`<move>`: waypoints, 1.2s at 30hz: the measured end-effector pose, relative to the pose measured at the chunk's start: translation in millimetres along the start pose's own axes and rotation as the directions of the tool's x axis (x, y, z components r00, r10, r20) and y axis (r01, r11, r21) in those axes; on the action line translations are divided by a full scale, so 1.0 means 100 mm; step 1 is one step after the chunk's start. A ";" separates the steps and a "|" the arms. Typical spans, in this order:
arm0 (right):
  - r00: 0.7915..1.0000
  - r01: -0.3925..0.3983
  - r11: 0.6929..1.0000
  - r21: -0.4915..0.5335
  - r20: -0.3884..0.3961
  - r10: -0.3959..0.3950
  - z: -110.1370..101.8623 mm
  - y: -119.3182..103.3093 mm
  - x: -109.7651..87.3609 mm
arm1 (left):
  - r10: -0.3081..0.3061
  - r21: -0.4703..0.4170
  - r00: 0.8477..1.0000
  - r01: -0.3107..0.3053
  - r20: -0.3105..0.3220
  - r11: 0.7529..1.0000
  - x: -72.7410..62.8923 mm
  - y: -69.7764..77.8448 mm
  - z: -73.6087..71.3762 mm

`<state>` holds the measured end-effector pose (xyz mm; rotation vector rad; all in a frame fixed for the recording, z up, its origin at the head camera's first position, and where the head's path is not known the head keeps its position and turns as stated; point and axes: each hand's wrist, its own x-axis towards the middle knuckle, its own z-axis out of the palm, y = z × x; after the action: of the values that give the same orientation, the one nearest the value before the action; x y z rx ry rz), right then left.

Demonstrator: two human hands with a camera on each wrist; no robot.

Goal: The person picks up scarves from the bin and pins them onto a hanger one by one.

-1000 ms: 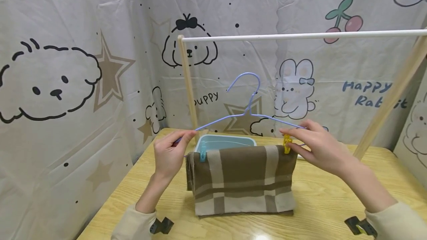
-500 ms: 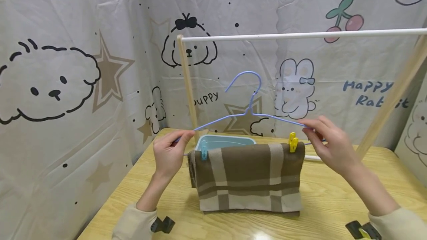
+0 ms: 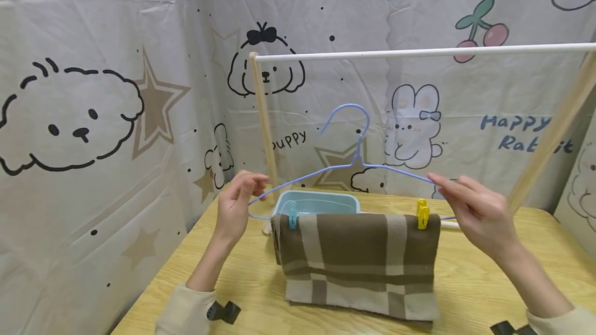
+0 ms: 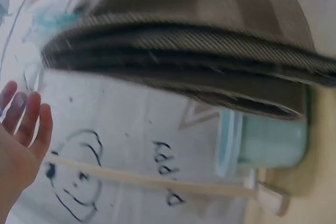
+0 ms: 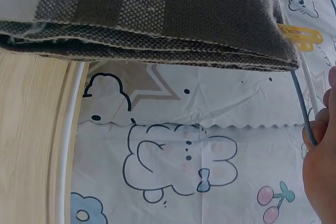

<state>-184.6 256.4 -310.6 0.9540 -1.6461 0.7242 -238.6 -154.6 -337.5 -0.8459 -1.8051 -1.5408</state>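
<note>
A blue wire hanger [image 3: 357, 160] is held up over the table, its hook pointing upward. Folded over its lower bar hangs a brown and beige checked cloth [image 3: 358, 257]. A light-blue clothespin [image 3: 292, 215] clips the cloth near its left end, a yellow clothespin [image 3: 422, 216] near its right. My right hand [image 3: 481, 213] pinches the hanger's right end. My left hand [image 3: 235, 208] is beside the left end, fingers loosened; in the left wrist view that hand [image 4: 23, 140] shows relaxed fingers holding nothing. In the right wrist view the cloth's layered edge [image 5: 157, 56] hangs near the right hand.
Behind the cloth stands a light-blue plastic basin [image 3: 321, 193], partly hidden. A rack with a white rail [image 3: 419, 52] and wooden posts [image 3: 264, 123] stands at the back of the wooden table [image 3: 223, 283]. Printed curtains [image 3: 93, 231] surround the left and back.
My right hand has moved from the yellow clothespin to the hanger's right end. My left hand has released the left end. The hanger and cloth have shifted right and slightly down.
</note>
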 end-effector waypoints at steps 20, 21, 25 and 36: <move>0.993 -0.119 0.990 0.071 -0.020 0.120 -0.28 -0.14 -0.05 | -0.492 0.275 0.871 0.470 0.012 0.839 -0.17 -1.41 -0.17; 0.992 -0.120 0.990 0.068 -0.023 0.122 -0.29 -0.14 -0.05 | -0.497 0.274 0.867 0.474 0.017 0.837 -0.17 -1.46 -0.16; 0.990 -0.133 0.989 0.058 -0.043 0.136 -0.33 -0.15 -0.05 | -0.523 0.266 0.852 0.498 0.028 0.825 -0.18 -1.60 -0.12; 0.975 -0.159 0.986 0.046 -0.148 0.164 -0.41 -0.24 -0.02 | -0.581 0.304 0.803 0.524 0.135 0.795 -0.27 -1.98 0.01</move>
<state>-143.7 279.0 -301.9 0.7748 -1.5933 0.9156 -379.2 -179.6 -477.9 -0.3778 -2.5204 -1.5403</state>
